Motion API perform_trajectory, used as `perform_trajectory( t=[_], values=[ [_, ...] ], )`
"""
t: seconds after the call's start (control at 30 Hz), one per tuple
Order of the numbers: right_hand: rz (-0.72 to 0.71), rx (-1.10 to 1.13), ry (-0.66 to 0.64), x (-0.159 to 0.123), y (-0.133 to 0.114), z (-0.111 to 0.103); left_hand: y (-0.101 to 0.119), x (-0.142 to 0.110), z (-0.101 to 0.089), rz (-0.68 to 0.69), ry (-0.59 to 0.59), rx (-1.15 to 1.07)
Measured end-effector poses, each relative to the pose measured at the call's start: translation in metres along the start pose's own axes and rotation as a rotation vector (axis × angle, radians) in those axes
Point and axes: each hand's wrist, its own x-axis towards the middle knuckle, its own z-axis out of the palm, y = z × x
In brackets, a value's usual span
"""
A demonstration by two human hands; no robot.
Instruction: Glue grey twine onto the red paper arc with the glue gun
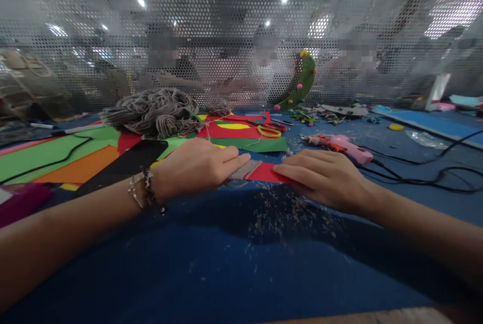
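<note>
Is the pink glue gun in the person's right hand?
No, the pink glue gun lies on the blue table beyond the right hand, whose fingers are on a red strip.

Red strip [267,173], narrow, smooth, flat-looking, stretched roughly level between left hand [196,165] and right hand [324,175], ends hidden. Gray yarn [247,170] wrapped around left part in close, slanted turns; right part bare. Contact with blue table [211,263] unclear.

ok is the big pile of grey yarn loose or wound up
Loose: the grey yarn lies heaped in overlapping loops, not in a ball.
</note>
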Motion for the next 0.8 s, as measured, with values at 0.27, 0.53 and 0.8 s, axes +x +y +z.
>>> perform_trajectory(
  t=[0.27, 0.53, 0.8],
  values=[
    [-0.160, -0.155, -0.103, 0.000, 0.002, 0.003, 0.002, 0.002, 0.007, 0.067, -0.170, -0.003],
    [-0.144, 0.076, -0.319, -0.010, 0.007, 0.024, 0.005, 0.000, 0.019, 0.277, -0.083, -0.210],
    [0.120, 0.214, -0.300, -0.008, 0.004, 0.017, 0.015, 0.004, 0.000, 0.019, 0.106, -0.523]
  ],
)
